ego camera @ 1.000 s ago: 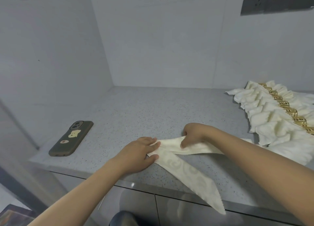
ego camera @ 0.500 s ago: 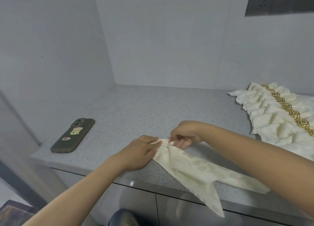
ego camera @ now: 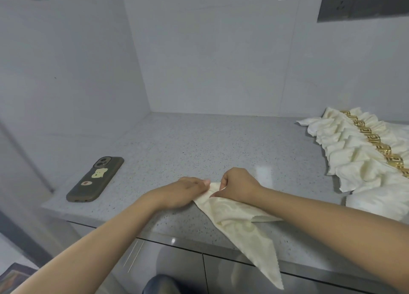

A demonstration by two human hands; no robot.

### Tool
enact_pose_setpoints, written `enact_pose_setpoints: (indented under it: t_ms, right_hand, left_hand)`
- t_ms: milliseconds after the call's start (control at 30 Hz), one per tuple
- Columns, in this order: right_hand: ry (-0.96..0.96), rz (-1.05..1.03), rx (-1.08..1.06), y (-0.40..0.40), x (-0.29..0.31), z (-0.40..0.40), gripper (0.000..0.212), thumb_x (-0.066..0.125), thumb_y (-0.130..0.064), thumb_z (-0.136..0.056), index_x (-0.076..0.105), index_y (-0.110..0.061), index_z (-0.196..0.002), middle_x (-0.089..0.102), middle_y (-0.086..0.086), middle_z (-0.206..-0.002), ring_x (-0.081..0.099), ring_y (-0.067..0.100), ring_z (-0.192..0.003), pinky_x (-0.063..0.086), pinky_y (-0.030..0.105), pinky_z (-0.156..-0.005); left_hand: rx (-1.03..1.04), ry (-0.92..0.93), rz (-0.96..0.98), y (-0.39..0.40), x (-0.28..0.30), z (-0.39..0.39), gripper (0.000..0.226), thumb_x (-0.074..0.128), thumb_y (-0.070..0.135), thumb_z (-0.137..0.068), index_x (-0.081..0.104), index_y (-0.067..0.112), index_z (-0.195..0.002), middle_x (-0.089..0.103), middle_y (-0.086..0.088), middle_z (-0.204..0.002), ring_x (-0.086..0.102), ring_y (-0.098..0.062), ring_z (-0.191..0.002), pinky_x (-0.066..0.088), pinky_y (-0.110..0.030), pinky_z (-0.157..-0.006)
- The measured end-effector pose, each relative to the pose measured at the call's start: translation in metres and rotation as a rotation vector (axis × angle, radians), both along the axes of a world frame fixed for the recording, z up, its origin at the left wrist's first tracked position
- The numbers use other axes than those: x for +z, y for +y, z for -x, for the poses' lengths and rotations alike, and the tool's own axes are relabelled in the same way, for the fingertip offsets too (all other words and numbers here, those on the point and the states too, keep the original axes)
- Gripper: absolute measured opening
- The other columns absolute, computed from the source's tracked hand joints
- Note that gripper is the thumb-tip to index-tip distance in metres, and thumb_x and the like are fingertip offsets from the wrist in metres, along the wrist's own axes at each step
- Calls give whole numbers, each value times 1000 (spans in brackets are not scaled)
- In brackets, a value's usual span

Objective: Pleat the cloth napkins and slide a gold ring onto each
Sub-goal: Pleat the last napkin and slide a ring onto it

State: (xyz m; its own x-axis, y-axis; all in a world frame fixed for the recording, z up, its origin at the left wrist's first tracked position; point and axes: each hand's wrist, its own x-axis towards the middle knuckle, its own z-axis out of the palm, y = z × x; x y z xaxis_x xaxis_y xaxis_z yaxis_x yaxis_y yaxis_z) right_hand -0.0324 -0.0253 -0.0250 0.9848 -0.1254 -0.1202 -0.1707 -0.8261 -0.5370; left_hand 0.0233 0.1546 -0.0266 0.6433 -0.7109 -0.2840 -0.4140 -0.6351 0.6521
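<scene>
Since half a second ago the right hand (ego camera: 240, 186) has closed in toward the left hand (ego camera: 183, 192), and the strip of napkin (ego camera: 239, 223) that trailed off to the right now lies shorter, tucked under the right forearm; the phone (ego camera: 95, 179) and the finished pile have stayed put.

Nearest, one long pointed tail of the napkin hangs over the front edge of the counter (ego camera: 199, 143), its hem finely zigzagged; the cloth is cream, soft, woven with a faint scroll pattern, and folded into a narrow band; its upper end lies on the counter between the two hands. The left hand lies flat on the counter, fingers straight and together, fingertips pressing that end; the right hand, knuckles up and fingers curled, pinches the cloth just beside them; the hands are almost touching.

The counter is grey speckled stone, smooth and slightly glossy, over grey cabinet fronts. To the left, well apart from the hands, one phone lies face down in a dark olive case with rounded corners and a pale bear sticker. Far right, pleated cream napkins (ego camera: 354, 152) lie in an overlapping row, ruffled ends fanned out; six gold rings (ego camera: 384, 149) with a cut-out key pattern show, more possibly beyond the frame. Behind stand plain grey walls.
</scene>
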Motion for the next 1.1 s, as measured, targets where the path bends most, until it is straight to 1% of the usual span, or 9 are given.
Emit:
enact_pose_setpoints:
  t_ms: [133,233,333,567,633,767,933,1000,1100]
  right_hand:
    - [25,-20,-11,5,-1,-3,23,73,-33,-77,58,-17,-72,66,0,-90,61,16,-84,51,28,-76]
    - [74,-223,-12,-1,0,1,20,79,-24,-75,61,-17,-70,67,0,-76,61,11,-66,49,21,-59]
    - [201,-476,49,-10,7,7,17,78,-16,-77,65,-10,-86,68,5,-67,61,7,-50,48,18,-47]
    - [377,-583,294,-29,21,16,34,73,-11,-81,60,-15,-111,69,14,-100,67,20,-91,54,32,-88]
    - [385,-522,325,-29,25,24,43,77,-13,-78,54,-15,-114,71,4,-99,66,15,-93,51,30,-92]
    - [215,-242,249,-17,27,44,39,82,-20,-70,54,-24,-97,62,-12,-79,57,7,-73,43,21,-68]
    - [-16,-90,212,3,17,58,38,78,-16,-71,45,-24,-88,53,-11,-80,51,9,-73,46,28,-69]
    - [-50,-46,219,8,17,60,36,75,-17,-72,43,-26,-87,56,-7,-85,55,14,-79,48,33,-73]
    - [-43,-191,239,12,28,64,33,74,-19,-75,46,-27,-89,63,-1,-99,56,9,-76,46,24,-63]
  left_hand:
    - [45,-166,-118,-13,0,10,79,35,80,-77,73,13,-95,48,6,-139,44,-14,-127,35,-36,-106]
    - [71,-254,-147,-12,-11,12,88,57,79,-66,58,19,-129,35,10,-148,36,-11,-134,33,-29,-105]
    - [55,-308,-156,-9,-21,10,104,58,83,-55,48,22,-139,32,9,-151,29,-12,-138,31,-36,-111]
    - [30,-290,-140,-3,-20,10,91,63,74,-65,45,27,-140,27,9,-154,21,-10,-141,23,-36,-116]
    - [16,-297,-154,-4,-16,11,84,64,65,-74,41,25,-143,25,8,-155,19,-11,-143,19,-35,-117]
    - [-25,-229,-226,-8,2,12,70,50,66,-84,46,24,-141,26,8,-155,21,-9,-142,18,-33,-116]
    - [29,-230,-271,-21,18,12,45,53,57,-88,68,17,-104,50,20,-127,59,-13,-100,43,-27,-88]
    - [5,-371,-400,-29,16,11,36,62,50,-84,67,15,-90,64,12,-101,56,-12,-76,42,-24,-70]
    - [17,-475,-474,-35,15,11,35,61,44,-83,51,17,-64,45,4,-59,40,-11,-54,30,-23,-53]
